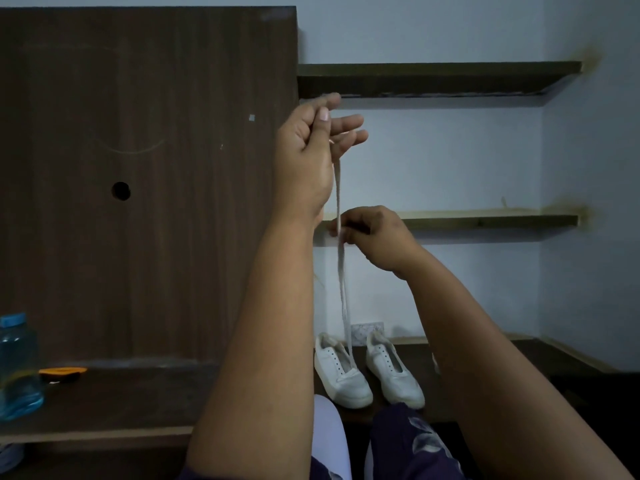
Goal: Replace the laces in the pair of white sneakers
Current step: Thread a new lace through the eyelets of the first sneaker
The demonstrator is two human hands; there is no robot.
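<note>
Two white sneakers stand side by side on the dark desk, the left sneaker [341,374] and the right sneaker [393,372], both with bare eyelets. A white lace [343,289] hangs doubled from my raised left hand [311,157] down to the left sneaker's lowest eyelets. My left hand pinches the lace's upper ends between thumb and forefinger, the other fingers spread. My right hand [375,233] pinches both strands lower down, well above the shoes.
A blue water bottle [17,368] and an orange-topped object [62,372] sit on the desk at the left. A tall brown panel [138,168] backs the desk; two wall shelves [440,79] jut out at the right. My knees [408,441] are just below the shoes.
</note>
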